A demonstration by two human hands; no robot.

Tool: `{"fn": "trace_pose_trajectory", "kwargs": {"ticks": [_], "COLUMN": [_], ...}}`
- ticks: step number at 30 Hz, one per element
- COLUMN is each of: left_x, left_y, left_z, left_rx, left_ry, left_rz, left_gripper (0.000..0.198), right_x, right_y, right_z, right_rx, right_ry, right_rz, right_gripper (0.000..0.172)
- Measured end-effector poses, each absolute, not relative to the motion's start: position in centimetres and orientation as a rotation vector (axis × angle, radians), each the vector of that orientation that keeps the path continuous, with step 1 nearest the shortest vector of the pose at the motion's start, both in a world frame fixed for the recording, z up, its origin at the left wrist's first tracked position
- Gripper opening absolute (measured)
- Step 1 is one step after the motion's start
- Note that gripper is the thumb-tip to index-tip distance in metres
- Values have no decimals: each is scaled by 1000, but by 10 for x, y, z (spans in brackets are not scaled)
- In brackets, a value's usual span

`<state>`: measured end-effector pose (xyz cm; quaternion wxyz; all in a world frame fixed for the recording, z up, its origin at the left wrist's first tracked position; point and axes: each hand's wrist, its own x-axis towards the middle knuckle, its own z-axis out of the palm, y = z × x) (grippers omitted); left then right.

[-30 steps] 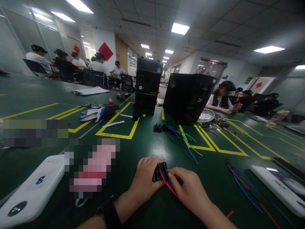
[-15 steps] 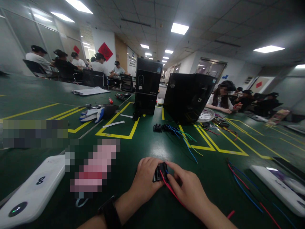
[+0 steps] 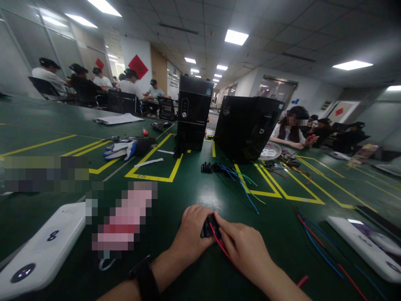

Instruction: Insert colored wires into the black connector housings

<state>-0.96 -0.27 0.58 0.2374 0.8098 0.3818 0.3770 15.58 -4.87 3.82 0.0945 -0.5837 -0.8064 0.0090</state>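
Observation:
My left hand [image 3: 191, 236] is closed around a small black plastic connector [image 3: 207, 225], held just above the green table near its front edge. A red wire [image 3: 221, 246] runs out of the connector toward me. My right hand [image 3: 246, 246] pinches that wire right at the connector's back, fingers pressed together. A dark watch sits on my left wrist [image 3: 144, 276].
Loose black connectors with blue and green wires [image 3: 232, 173] lie mid-table. Red and blue wires [image 3: 322, 251] lie to the right beside a white device [image 3: 366, 246]. Another white device [image 3: 44, 251] sits left. Two black computer cases [image 3: 194, 113] stand behind. Gloves [image 3: 120, 150] lie left. People sit around.
My right hand's fingers have slid closer to the connector along the red wire. The left hand and the connector have hardly moved.

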Motion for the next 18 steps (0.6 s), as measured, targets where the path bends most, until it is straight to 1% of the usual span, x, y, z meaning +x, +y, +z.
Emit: {"fn": "trace_pose_trajectory", "kwargs": {"ticks": [5, 8, 11, 12, 15, 18], "left_x": [-9, -10, -10, -10, -10, -10], "left_y": [-3, -4, -4, -4, -3, -2], "left_z": [6, 6, 6, 6, 6, 6], "left_rx": [2241, 2255, 2249, 2247, 2245, 2245], "left_ry": [1077, 1139, 1189, 1195, 1190, 1169], "left_rz": [1011, 989, 978, 976, 977, 983], "left_gripper": [33, 36, 35, 35, 35, 34], "right_x": [158, 161, 161, 161, 160, 159], "right_y": [-49, -48, -46, -46, -44, -44], "right_z": [40, 43, 44, 44, 41, 40], "right_rx": [-1754, -1736, -1755, -1743, -1634, -1580], "right_ry": [-2407, -2305, -2184, -2169, -2193, -2235], "right_rz": [13, 43, 54, 66, 132, 164], "right_gripper": [41, 38, 21, 17, 22, 22]}}
